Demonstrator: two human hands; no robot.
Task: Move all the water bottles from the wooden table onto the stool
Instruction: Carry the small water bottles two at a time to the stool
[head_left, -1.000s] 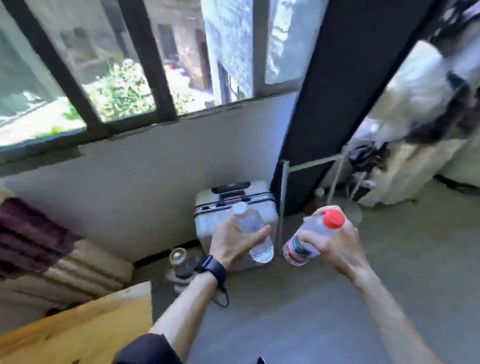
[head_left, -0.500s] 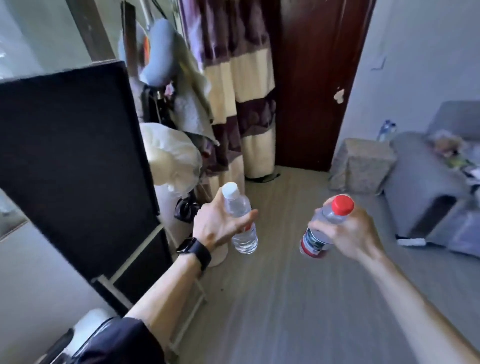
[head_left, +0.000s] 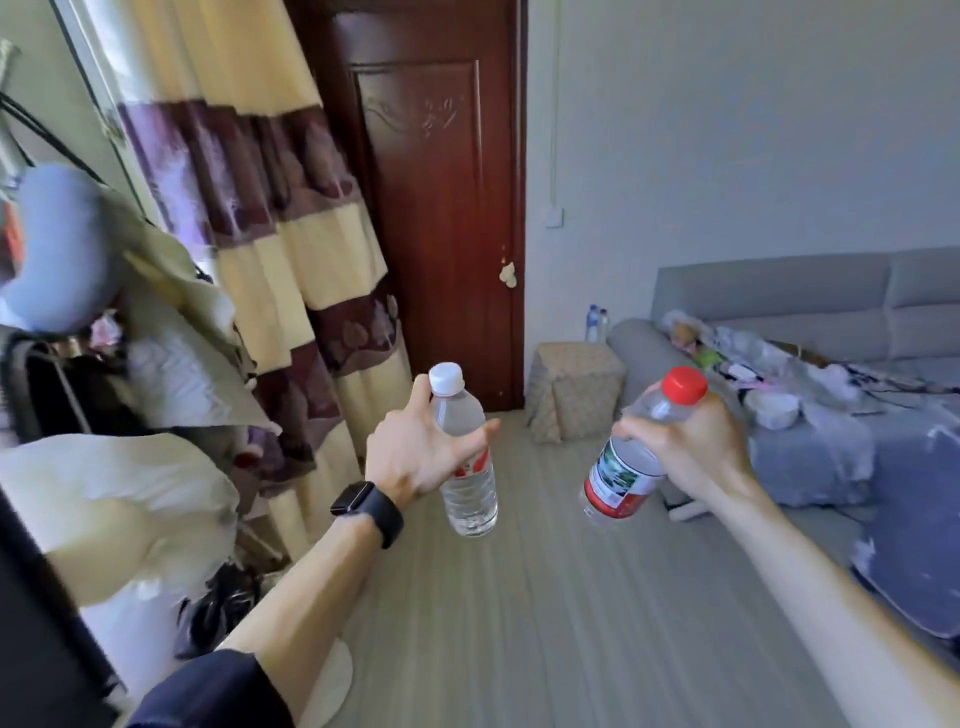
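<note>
Bedroom, plank floor (head_left: 519, 623), dark door (head_left: 441, 208) ahead, grey sofa (head_left: 779, 296) at right, fabric stool (head_left: 576, 389) between them. Left hand (head_left: 410, 457) grasps a white-capped bottle (head_left: 470, 499), upright; right hand (head_left: 696, 447) grasps a red-capped bottle (head_left: 621, 478), tilted — both in mid-air, well apart from the stool

Both forearms stretched forward, well apart. The left hand (head_left: 415, 452), a watch (head_left: 366, 506) on its wrist, curled round a white-capped bottle (head_left: 470, 493) held upright. The right hand (head_left: 691, 441) gripped a red-capped bottle (head_left: 621, 475) near its neck, tilted.
</note>
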